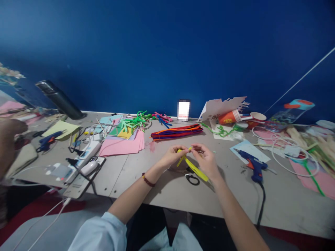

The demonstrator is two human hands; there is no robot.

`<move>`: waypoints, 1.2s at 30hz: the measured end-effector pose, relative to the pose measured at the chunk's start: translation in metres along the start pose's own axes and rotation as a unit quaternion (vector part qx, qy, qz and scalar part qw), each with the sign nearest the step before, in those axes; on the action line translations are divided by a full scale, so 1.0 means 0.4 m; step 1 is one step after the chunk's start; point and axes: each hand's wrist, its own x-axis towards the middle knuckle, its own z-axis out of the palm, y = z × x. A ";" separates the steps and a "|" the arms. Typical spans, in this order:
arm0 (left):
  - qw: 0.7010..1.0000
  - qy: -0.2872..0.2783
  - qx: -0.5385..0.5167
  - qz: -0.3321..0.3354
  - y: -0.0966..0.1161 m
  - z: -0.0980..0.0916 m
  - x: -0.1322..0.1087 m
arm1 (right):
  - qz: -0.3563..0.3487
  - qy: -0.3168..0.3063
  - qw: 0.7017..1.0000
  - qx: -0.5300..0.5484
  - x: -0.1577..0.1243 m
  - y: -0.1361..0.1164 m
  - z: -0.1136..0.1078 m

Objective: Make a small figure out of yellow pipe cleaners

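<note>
Head feed: bright yellow fuzzy craft stems (pixel 198 170) pinched by two bare hands

From my station I read the yellow stems at the middle of the pale grey worktop (pixel 117 174), near its front edge. The left hand (pixel 176 156), with a dark red beaded bracelet (pixel 148 180) at its wrist, has thumb and fingers closed on one end. The right hand (pixel 205 160) is pinched on the same piece just beside it — fingertips nearly meeting. The longer lengths slant down to the right, below the right palm. How many strands there are, I cannot tell.

Under the hands I note black-handled scissors (pixel 186 178), blades partly hidden. Behind the hands lies a flat bundle of red, purple and orange fuzzy stems (pixel 176 133). To its left, a tangle of bright green fuzzy stems (pixel 136 122) sits behind pink paper sheets (pixel 121 147).

On the right, a blue glue gun with an orange trigger (pixel 255 167) has its nozzle end over a pale blue paper sheet (pixel 242 145). At far left — another person's blurred arm (pixel 7 139).
</note>
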 end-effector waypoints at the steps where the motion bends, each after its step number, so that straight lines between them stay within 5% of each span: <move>1: 1.000 0.002 0.003 0.001 -0.001 0.001 0.000 | 0.003 -0.002 1.000 0.002 0.001 0.002 0.000; 13: 0.996 0.080 0.010 0.047 -0.036 -0.015 0.028 | 0.097 -0.056 0.994 -0.008 -0.001 -0.012 -0.010; 23: 0.971 0.067 0.174 0.148 -0.051 -0.012 0.022 | -0.021 -0.065 0.998 -0.004 -0.006 -0.032 -0.013; 28: 0.974 0.045 0.174 0.136 -0.036 -0.013 0.018 | -0.023 -0.065 0.998 -0.002 -0.007 -0.032 -0.020; 36: 0.995 -0.049 0.084 0.013 -0.045 -0.008 0.014 | 0.095 -0.066 0.990 0.083 0.002 -0.047 -0.019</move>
